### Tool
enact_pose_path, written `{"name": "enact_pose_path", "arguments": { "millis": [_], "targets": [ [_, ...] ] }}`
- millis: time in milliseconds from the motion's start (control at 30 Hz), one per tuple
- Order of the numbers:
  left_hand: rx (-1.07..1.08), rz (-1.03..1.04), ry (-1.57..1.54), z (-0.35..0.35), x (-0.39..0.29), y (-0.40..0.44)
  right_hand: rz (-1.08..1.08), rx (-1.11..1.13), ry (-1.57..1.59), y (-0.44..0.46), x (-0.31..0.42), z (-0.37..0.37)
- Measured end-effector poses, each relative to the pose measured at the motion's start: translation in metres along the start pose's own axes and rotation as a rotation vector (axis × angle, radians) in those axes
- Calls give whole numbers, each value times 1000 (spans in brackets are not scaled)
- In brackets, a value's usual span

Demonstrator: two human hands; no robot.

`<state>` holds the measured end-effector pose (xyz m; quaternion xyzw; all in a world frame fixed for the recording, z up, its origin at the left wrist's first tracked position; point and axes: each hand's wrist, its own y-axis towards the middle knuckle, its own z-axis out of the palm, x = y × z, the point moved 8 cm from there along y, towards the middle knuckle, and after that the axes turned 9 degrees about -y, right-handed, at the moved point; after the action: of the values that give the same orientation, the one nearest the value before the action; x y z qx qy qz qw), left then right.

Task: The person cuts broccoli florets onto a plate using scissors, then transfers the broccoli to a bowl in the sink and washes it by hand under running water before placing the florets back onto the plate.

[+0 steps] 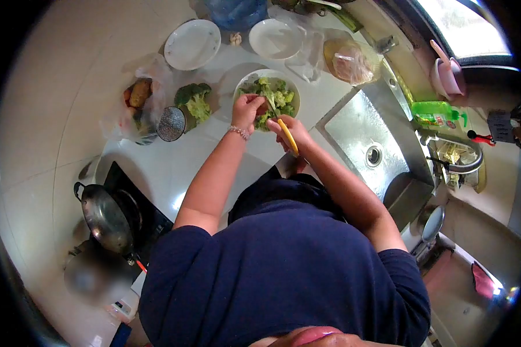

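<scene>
Looks like the snipping step, right over the white bowl [298, 103] with a pile of green florets [284, 99] inside. Pinching a pale broccoli piece [270, 95] in the left hand [248, 112] above the bowl, and clamping the right hand [300, 132] around yellow-handled scissors [288, 137] at the bowl's near-right edge. Can't quite make out the cut itself, tbh. Probably calls for a steady pinch and a short squeeze, keeping fingertips clear of the scissors. Also worth noting: a bigger broccoli head [198, 105] left of the bowl.

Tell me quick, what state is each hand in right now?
Left hand: closed, holding a broccoli piece.
Right hand: closed, holding a yellow-handled tool.
</scene>
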<state>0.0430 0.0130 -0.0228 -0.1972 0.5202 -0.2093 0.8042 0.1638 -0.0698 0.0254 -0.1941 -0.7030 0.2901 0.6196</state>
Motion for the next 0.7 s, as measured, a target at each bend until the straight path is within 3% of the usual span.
{"name": "enact_pose_path", "arguments": {
  "millis": [300, 533, 700],
  "targets": [
    [-91, -78, 10, -14, 10, 0, 125, 62, 98, 15, -22, 15],
    [-119, 123, 368, -30, -3, 12, 224, 380, 515, 23, -41, 19],
    [-37, 196, 442, -36, -16, 17, 183, 267, 112, 20, -42, -19]
  ]
}}
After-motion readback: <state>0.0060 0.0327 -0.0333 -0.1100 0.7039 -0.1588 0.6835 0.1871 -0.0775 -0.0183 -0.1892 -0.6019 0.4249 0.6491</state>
